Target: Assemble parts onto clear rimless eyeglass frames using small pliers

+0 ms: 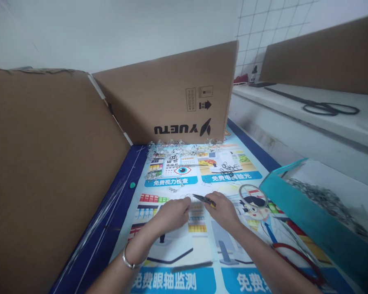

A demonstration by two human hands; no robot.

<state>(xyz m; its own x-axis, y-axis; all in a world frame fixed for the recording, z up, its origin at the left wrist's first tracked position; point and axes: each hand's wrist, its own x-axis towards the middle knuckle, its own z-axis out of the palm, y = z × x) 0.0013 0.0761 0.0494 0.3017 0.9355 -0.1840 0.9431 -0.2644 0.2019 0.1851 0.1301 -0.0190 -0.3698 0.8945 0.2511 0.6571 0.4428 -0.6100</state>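
Note:
My right hand is wrapped round a pair of small pliers, whose dark jaws point left toward my other hand. My left hand is closed in a pinch just left of the plier tips; what it holds is too small to make out. Both hands are over a printed mat. Beyond them lie small clear and silvery pieces, mostly along the foot of the cardboard. A little cluster of dark wire loops rests on the mat farther back.
Cardboard panels stand at the back and left. A teal box on the right holds many wire pieces. Thin wires lie along the left edge. A round ring and a red-handled tool lie right; black scissors rest on a ledge.

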